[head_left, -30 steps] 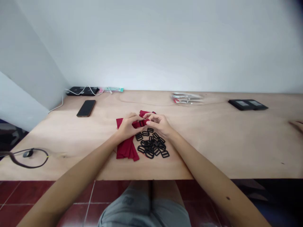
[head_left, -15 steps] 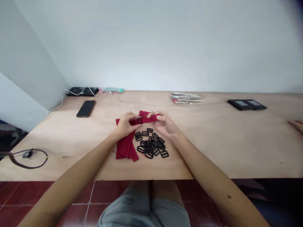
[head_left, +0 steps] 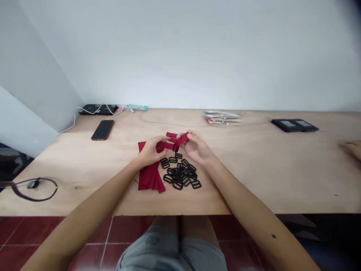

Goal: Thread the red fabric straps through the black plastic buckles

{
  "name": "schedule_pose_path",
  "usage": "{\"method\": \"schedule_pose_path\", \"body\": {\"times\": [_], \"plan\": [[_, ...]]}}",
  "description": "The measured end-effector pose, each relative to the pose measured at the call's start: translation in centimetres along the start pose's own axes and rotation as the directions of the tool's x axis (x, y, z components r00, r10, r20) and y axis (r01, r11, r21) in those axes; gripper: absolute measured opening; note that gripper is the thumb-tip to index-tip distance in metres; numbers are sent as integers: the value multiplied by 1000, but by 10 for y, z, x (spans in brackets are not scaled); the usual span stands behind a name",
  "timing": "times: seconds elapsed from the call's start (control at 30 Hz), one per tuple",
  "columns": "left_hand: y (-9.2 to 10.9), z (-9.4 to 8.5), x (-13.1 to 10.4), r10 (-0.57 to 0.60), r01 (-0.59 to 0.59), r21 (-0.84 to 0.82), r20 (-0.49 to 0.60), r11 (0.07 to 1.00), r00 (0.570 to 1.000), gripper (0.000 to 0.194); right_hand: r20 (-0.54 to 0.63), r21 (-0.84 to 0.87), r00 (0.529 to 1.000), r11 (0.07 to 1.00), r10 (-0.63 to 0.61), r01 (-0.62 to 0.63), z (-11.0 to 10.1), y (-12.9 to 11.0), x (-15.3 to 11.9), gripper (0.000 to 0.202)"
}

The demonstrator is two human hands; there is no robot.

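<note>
Between my hands, a red fabric strap passes through a black slide buckle. My left hand pinches the strap on the left side of the buckle. On the right, my right hand grips the strap's raised part with thumb and fingers. Under and beside my left hand lie more red straps, fanned out on the table. A loose heap of black slide buckles sits just below my hands. Fingers partly hide the held strap.
A phone lies at the left, with black boxes and a white cable behind it. Packaged items lie at the back, and two black cases farther right. A cable loop is at left. Another person's hand shows at the right edge.
The buckle has moved right along the strap toward my right hand. My right hand has tilted its part of the strap upward. The other person's hand has shifted slightly.
</note>
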State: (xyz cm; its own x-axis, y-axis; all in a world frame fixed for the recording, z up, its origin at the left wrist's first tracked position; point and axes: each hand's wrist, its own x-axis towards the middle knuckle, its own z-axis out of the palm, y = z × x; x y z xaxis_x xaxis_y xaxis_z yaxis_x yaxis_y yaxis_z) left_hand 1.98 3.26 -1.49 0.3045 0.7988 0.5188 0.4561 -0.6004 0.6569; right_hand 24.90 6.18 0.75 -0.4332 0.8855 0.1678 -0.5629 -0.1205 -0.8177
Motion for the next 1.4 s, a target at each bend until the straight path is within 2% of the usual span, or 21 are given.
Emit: {"method": "schedule_pose_path", "body": {"times": [0.13,0.23,0.33,0.63,0.83,0.93,1.1,1.2,1.3,1.4], "plan": [[1,0,0,17,-13,-70,61,997,998,47,-5,-9,1000,1000,1,-1,0,5,1,23],[2,0,0,26,-17,-81,109,997,994,37,-12,-6,1000,1000,5,-5,-2,7,1,23],[3,0,0,40,-31,-85,110,996,993,27,-13,-23,1000,1000,-1,0,-2,7,2,23],[7,-3,1,51,-38,-105,119,994,992,30,-23,-19,1000,1000,-16,16,-2,6,2,21],[7,-4,1,41,-29,-118,101,993,994,30,-46,-38,999,999,-24,22,-4,7,3,30],[10,-5,3,32,-22,-121,88,992,996,29,-62,-110,996,992,-61,54,-6,9,4,37],[11,-5,4,-23,30,-149,52,988,998,26,-142,-283,986,958,-89,46,-14,15,7,32],[5,-4,2,-38,45,-143,46,989,998,30,-82,-421,990,905,-112,68,-18,19,9,33],[-2,-2,1,-45,49,-124,30,991,999,34,17,-584,991,803,-131,116,-19,22,8,27],[-5,0,0,-58,60,-110,24,992,998,35,70,-661,986,734,-151,159,-18,22,6,24]]}}
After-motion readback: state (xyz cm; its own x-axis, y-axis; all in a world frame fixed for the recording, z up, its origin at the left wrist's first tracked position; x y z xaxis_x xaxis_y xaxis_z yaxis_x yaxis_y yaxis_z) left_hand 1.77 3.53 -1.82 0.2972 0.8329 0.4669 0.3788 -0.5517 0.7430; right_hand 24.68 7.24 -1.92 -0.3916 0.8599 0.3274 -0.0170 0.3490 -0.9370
